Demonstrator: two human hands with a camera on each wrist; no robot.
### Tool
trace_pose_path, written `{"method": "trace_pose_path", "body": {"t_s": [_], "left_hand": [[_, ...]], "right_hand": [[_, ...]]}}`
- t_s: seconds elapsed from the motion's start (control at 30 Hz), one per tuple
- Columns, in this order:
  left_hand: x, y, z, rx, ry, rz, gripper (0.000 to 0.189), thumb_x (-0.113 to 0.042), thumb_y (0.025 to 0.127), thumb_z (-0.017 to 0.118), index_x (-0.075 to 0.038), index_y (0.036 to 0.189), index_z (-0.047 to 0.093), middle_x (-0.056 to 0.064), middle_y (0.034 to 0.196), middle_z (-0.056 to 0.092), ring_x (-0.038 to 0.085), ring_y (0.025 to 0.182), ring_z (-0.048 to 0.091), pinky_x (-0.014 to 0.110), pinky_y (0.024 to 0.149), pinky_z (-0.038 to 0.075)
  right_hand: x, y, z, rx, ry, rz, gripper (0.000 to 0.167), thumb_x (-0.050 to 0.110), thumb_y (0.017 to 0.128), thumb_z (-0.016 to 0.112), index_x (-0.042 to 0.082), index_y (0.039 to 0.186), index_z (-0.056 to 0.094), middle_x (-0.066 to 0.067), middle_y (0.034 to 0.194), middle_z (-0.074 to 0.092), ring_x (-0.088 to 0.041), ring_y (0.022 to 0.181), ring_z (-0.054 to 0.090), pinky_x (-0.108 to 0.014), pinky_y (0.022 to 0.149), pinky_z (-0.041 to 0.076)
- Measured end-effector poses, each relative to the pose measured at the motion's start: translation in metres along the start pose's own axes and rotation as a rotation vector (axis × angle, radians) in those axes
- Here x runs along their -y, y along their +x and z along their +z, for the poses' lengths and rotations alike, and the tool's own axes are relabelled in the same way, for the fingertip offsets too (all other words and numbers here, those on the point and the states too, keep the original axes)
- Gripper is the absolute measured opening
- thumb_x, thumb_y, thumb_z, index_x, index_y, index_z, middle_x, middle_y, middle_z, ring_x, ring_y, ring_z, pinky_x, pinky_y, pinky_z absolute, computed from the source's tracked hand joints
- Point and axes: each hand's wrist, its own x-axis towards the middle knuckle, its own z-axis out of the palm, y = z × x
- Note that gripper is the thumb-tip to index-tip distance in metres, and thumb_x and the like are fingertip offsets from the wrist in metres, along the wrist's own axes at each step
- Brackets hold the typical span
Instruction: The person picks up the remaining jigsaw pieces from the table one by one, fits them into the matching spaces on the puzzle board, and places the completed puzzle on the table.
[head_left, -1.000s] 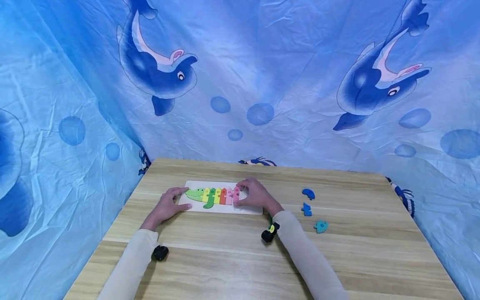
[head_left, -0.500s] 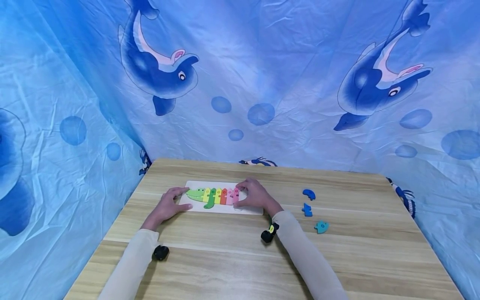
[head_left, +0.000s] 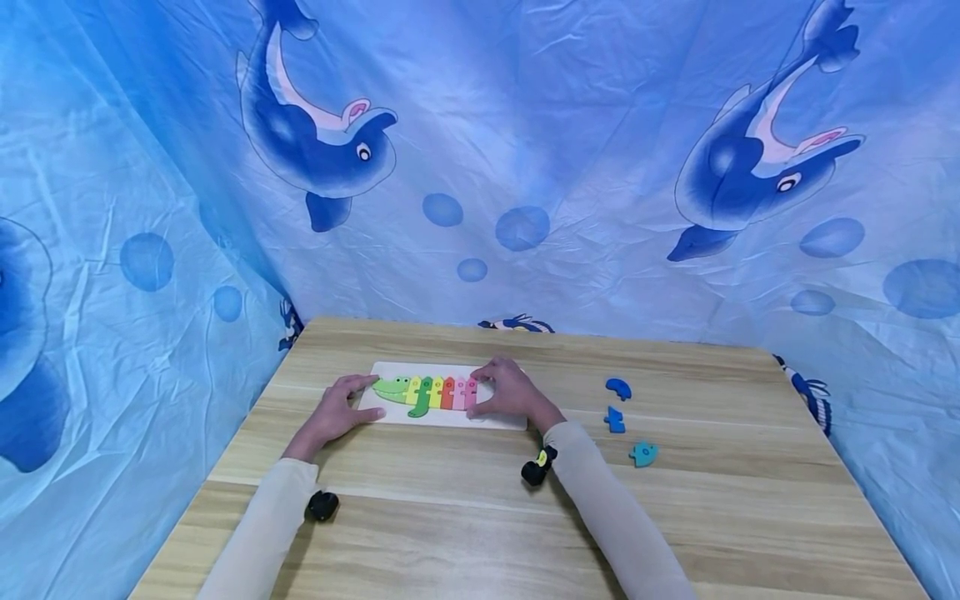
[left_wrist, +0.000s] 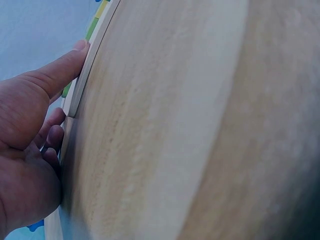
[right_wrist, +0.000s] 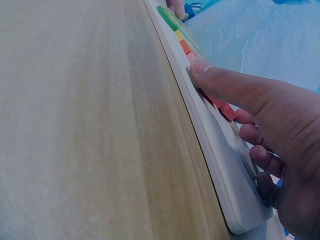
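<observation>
Left hand [head_left: 333, 418], holding the pale board [head_left: 450, 420] by its left end. Right hand [head_left: 513, 392], pinching a pink piece [head_left: 471, 393] at the right end of the coloured row [head_left: 447, 393]. Piece, I judge from here: light, stiff, best held by near and far ends.

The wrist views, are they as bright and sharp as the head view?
No: head view is brightest, puzzle board clear; left wrist view is dimmer, tabletop blurred towards the dark lower right; right wrist view is also dim, tabletop soft at left.
</observation>
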Motion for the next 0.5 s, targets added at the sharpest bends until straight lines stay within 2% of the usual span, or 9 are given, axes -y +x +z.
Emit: {"method": "trace_pose_path", "body": {"t_s": [0.27,0.5], "left_hand": [[-0.0003,0.0005,0.0001,0.006,0.001,-0.008,0.077,-0.034,0.09,0.08,-0.009,0.154,0.046,0.026,0.158,0.033,0.048,0.139,0.035,0.065,0.114,0.028],[-0.001,-0.0004,-0.0012,0.003,-0.002,0.001,0.076,-0.033,0.09,0.081,-0.008,0.153,0.047,0.026,0.157,0.034,0.048,0.139,0.035,0.065,0.114,0.028]], "right_hand": [[0.0013,-0.0009,-0.0017,0.009,0.002,0.004,0.079,0.052,0.071,0.091,0.014,0.136,0.067,-0.004,0.119,0.06,-0.018,0.107,0.051,-0.036,0.094,0.046],[0.003,-0.0029,-0.0084,-0.012,-0.006,-0.03,0.067,0.047,0.081,0.085,0.011,0.135,0.067,-0.004,0.117,0.063,-0.019,0.103,0.056,-0.038,0.091,0.05]]}}
